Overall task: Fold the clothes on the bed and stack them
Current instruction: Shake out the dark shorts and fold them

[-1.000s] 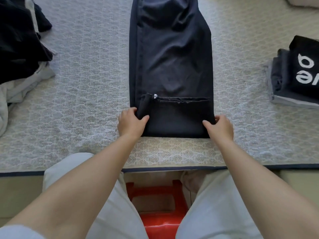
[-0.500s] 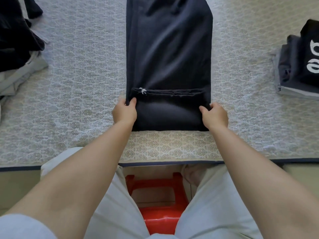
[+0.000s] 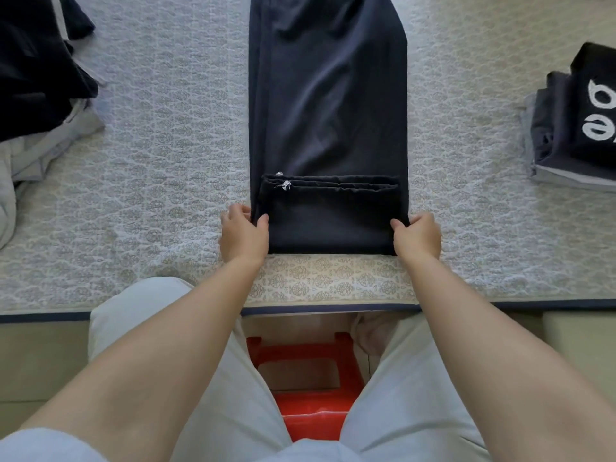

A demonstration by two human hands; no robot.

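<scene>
**Inspector A:** Nearest the camera, a red stool point(image 3: 306, 378) is seen between the seated person's pale trouser legs. Past the bed point(image 3: 160, 201) edge, 2 hands are recorded on the garment. State of each?

**Inspector B:** The left hand point(image 3: 242, 233) is curled round the near left side of the folded band, thumb laid on top of the cloth. The right hand point(image 3: 417, 235) is curled the same way round the near right side. Both are judged to be pinching the band, not pressing it flat.

**Inspector A:** The garment itself?

**Inspector B:** The dark trousers point(image 3: 328, 105) are laid lengthwise up the middle of the bed, the near end turned over into a band with a small metal fitting point(image 3: 286, 185) at its far left corner (a drawstring tip or a zip pull; it cannot be told which). The far end runs out of view.

**Inspector A:** Progress?

**Inspector B:** 1 short fold is in place; further turns are judged outstanding.

**Inspector A:** Risks?

**Inspector B:** If 1 hand is advanced ahead of the other, a skewed bundle would result. The layered band edge may slip apart if the grip is loosened. Wrinkles further up would be trapped if not smoothed.

**Inspector A:** Surroundings beyond?

**Inspector B:** A folded stack point(image 3: 573, 131) with white lettering lies well apart at the right; an unfolded heap point(image 3: 36, 95) lies at the far left.
</scene>
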